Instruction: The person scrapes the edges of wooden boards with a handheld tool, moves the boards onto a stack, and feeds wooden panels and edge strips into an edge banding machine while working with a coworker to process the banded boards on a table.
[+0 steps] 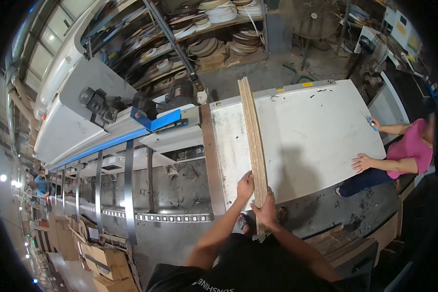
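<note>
A stack of long, narrow particleboard strips [252, 129] lies across the white tabletop [311, 131], its near end reaching toward my body. My left hand [246, 186] is closed around the left side of the strips. On the right side, a little nearer to me, my right hand [266, 210] grips the same stack, thumb toward the near end. The far end of the strips rests over the metal fence [289, 89] along the table's back edge.
At the right, a co-worker in a pink top [411, 150] holds a blue-handled tool [372, 123], other hand flat on the table. A machine with a motor [181, 93] and metal roller rail [173, 217] stands left. Shelves of edging coils [219, 13] and a fan [312, 17] are behind.
</note>
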Motion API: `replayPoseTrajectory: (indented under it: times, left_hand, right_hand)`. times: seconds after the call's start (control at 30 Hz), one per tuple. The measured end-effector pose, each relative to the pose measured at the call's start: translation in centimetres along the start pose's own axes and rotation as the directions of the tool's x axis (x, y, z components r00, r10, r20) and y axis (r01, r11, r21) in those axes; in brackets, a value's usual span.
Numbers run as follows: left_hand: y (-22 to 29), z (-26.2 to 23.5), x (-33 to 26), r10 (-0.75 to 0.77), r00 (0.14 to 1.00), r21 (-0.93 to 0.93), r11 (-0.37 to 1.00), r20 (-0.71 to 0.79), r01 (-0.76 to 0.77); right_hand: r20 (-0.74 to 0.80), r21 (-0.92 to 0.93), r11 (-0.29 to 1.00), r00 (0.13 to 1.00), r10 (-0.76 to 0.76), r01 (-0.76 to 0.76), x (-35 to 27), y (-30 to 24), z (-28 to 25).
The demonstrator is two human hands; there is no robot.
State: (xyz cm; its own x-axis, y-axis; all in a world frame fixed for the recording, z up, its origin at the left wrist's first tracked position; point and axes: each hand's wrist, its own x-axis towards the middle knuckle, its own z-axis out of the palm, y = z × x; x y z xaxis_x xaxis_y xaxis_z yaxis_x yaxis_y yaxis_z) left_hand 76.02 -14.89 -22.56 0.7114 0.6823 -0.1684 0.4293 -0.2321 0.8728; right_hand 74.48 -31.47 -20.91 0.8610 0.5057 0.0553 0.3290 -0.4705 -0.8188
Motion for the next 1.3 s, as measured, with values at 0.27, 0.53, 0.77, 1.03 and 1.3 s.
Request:
replayPoseTrajectory:
  times: [0.27, 0.53, 0.77, 1.03, 1.3]
  left_hand:
    - [-4.0, -9.0, -10.4, 0.062, 0.998, 0.138, 0.989, -0.008, -0.060]
    - [-18.1, -33.8, -4.9, 0.216, 0.769, 0.586, 0.774, -0.601, 0.240]
    - [-24.5, -49.2, -2.8, -0.244, 0.625, 0.322, 0.689, -0.741, 0.650]
    - [-26.4, -43.5, -1.2, -0.430, 0.761, 0.135, 0.823, -0.486, 0.551]
    - [-17.4, -30.4, 3.1, -0.294, 0.843, 0.233, 0.873, -0.450, 0.429]
  right_hand:
    - [0.028, -0.093, 0.993, 0.997, 0.073, -0.070, -0.7, 3.1, 2.5]
    - [0.115, -0.152, 0.982, 0.985, 0.128, -0.110, -1.1, 3.9, 2.6]
    - [0.090, -0.116, 0.985, 0.986, 0.139, -0.129, -1.0, 2.0, 2.1]
    - [0.010, -0.158, 0.985, 0.997, 0.073, -0.070, -0.7, 1.8, 2.2]
    - [0.117, 0.091, 0.978, 0.977, 0.179, -0.190, -0.2, -3.0, 1.1]
